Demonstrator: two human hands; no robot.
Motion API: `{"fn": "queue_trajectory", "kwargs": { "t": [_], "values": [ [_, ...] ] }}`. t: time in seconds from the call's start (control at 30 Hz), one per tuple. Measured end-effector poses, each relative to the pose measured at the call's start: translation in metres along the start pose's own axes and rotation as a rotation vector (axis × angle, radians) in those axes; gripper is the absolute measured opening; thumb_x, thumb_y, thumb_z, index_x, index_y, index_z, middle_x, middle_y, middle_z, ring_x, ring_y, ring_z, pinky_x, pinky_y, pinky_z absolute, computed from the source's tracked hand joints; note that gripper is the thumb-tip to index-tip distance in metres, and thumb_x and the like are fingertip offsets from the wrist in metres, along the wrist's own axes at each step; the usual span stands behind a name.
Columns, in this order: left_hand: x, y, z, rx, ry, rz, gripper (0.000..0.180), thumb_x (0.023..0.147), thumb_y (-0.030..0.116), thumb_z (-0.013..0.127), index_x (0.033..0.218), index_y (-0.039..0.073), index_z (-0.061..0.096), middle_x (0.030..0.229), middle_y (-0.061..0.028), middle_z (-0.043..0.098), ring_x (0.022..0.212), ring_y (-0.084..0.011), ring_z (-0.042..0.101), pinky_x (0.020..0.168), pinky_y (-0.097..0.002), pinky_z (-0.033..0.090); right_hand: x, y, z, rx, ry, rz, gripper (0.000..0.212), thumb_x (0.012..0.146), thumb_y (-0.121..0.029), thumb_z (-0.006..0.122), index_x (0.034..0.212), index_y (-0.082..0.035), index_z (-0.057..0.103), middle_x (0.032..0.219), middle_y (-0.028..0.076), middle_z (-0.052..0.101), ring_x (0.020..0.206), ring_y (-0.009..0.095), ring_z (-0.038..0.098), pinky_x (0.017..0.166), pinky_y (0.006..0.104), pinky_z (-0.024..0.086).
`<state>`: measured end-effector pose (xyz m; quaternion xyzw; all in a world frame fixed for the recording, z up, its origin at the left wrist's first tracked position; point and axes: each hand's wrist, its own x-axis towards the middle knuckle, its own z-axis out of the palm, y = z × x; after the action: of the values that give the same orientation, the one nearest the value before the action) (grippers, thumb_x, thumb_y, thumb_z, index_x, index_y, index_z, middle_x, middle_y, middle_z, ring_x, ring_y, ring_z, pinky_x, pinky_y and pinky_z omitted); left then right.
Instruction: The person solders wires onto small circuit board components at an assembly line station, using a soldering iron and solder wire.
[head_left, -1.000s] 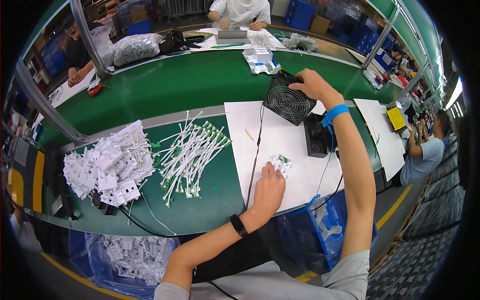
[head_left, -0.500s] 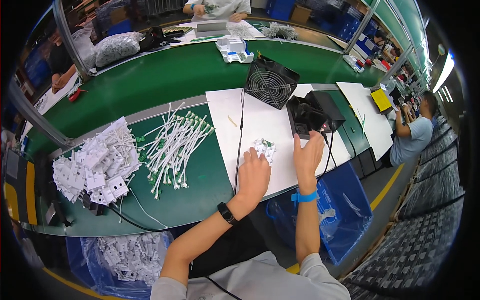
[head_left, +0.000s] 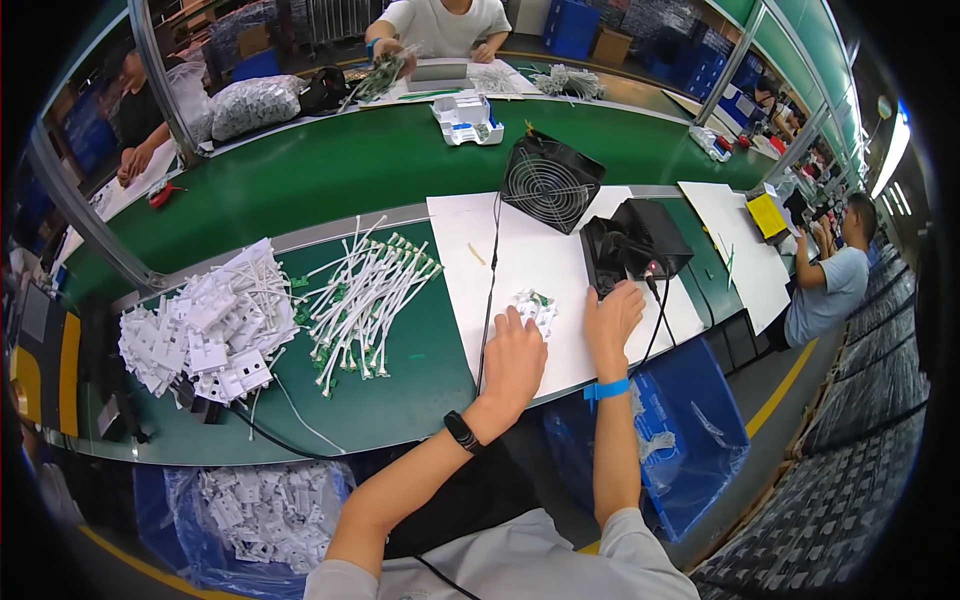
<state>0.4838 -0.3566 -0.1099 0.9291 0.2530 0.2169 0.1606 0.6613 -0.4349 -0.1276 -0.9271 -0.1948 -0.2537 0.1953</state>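
Note:
My left hand (head_left: pixel 515 362), wearing a black wristband, lies on the white sheet with bent fingers against the near side of a small white plastic part (head_left: pixel 537 309) with a bit of green board in it. The hand covers some of that part. To its right, my right hand (head_left: pixel 612 322), with a blue strap at the wrist, reaches to the front of a black holder (head_left: pixel 603 262) beside a black power box (head_left: pixel 655 238). Its thumb and fingers are apart, and I see nothing held between them.
White plastic parts (head_left: pixel 205 325) are heaped at the left, beside white cables with green boards (head_left: pixel 370 295). A black fan (head_left: pixel 552 185) stands behind the sheet. Blue bins (head_left: pixel 690 430) sit below the bench. Across the green conveyor (head_left: pixel 340 150) a person (head_left: pixel 445 30) works.
The view has shifted slightly, moving the bench down and right in it. My left hand stays at the white plastic part. The person opposite now raises a bundle of cables.

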Motion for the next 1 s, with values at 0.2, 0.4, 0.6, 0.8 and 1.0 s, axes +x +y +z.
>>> {"fn": "queue_trajectory", "kwargs": {
  "t": [0.2,0.4,0.6,0.8,1.0],
  "values": [
    [0.0,0.001,0.001,0.008,0.003,0.005,0.037,0.084,0.024,0.078,0.109,-0.001,0.073,0.123,-0.0205,0.06,0.109,-0.0347,0.059,0.077,-0.0407,0.059,-0.015,0.004,-0.022,0.057,-0.065,-0.012,0.048,0.085,-0.025,0.079,0.115,0.002,0.052,0.114,0.022,0.054,0.113,0.041,0.051,0.095,0.0504,0.041],
    [-0.002,-0.002,0.002,-0.021,0.026,0.014,0.04,0.085,0.024,0.076,0.115,-0.002,0.07,0.124,-0.022,0.059,0.11,-0.036,0.058,0.079,-0.0416,0.059,-0.033,-0.004,-0.044,0.12,-0.135,-0.059,0.067,0.087,-0.028,0.079,0.132,0.009,0.046,0.131,0.029,0.05,0.123,0.046,0.047,0.104,0.053,0.039],
    [0.002,-0.009,-0.005,-0.091,-0.039,0.056,0.041,0.084,0.024,0.077,0.114,-0.003,0.069,0.129,-0.0261,0.058,0.113,-0.0365,0.058,0.079,-0.04,0.059,-0.069,-0.035,-0.093,0.173,-0.175,-0.199,0.066,0.091,-0.025,0.076,0.136,0.011,0.044,0.144,0.035,0.043,0.133,0.049,0.042,0.111,0.054,0.036],
    [0.009,-0.02,-0.008,-0.063,-0.006,0.093,0.043,0.082,0.022,0.078,0.114,-0.004,0.066,0.138,-0.0294,0.054,0.11,-0.0387,0.059,0.079,-0.0422,0.059,-0.067,-0.053,-0.097,0.47,-0.245,-0.276,0.035,0.097,-0.011,0.064,0.127,0.006,0.055,0.129,0.025,0.057,0.122,0.044,0.053,0.105,0.0475,0.041],
    [-0.009,-0.017,-0.062,-0.193,0.163,0.194,0.051,0.084,0.015,0.075,0.13,-0.001,0.062,0.142,-0.0251,0.054,0.127,-0.038,0.057,0.095,-0.0411,0.057,-0.075,-0.06,-0.075,0.677,-0.232,-0.265,0.026,0.098,-0.005,0.055,0.123,0.003,0.06,0.124,0.022,0.061,0.12,0.042,0.055,0.104,0.0456,0.043]
  ]
}}
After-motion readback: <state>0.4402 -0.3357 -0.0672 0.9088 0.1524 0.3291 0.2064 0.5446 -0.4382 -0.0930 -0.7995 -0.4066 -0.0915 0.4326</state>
